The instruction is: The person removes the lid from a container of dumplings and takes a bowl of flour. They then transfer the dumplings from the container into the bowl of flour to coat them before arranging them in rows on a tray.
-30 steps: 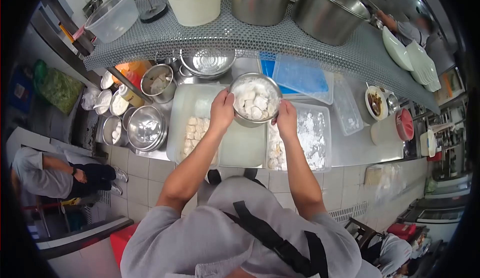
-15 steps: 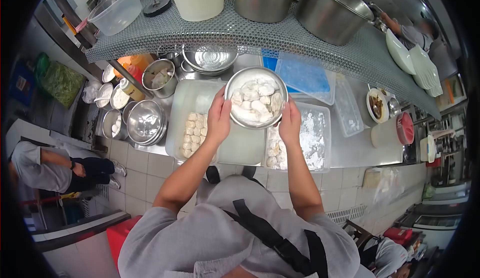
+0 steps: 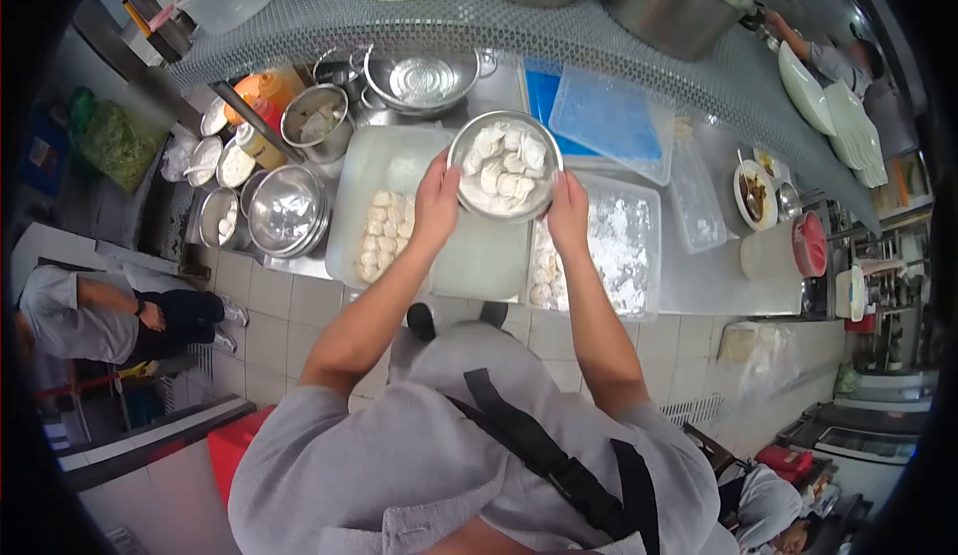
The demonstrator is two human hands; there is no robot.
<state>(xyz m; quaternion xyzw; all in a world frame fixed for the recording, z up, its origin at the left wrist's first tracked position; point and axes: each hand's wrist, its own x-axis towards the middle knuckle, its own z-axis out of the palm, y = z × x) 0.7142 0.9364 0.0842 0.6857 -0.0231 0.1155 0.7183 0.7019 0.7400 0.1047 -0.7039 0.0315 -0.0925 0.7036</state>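
Between my two hands is a round metal bowl (image 3: 506,210) with several flour-dusted white pieces (image 3: 507,166) in it. My left hand (image 3: 436,201) grips the bowl's left edge, and my right hand (image 3: 568,208) grips its right edge. The bowl is above the counter. To its left, a translucent tub (image 3: 350,168) holds rows of round dough-like pieces (image 3: 383,236). On the right, another translucent tub (image 3: 651,256) has white flour across its bottom and more round pieces at its left side, partly behind my right hand.
A mesh shelf (image 3: 449,26) with pots crosses above the counter. Stacked metal bowls (image 3: 289,211) and sauce bottles stand left; a blue-lined lid (image 3: 614,126) lies behind. One person (image 3: 90,315) is at far left, another (image 3: 843,61) at upper right, a third (image 3: 768,505) at lower right.
The bowl and both hands sit slightly higher in view. The pieces inside have shifted and are bunched differently. The shelf and its pots have moved up in the view.
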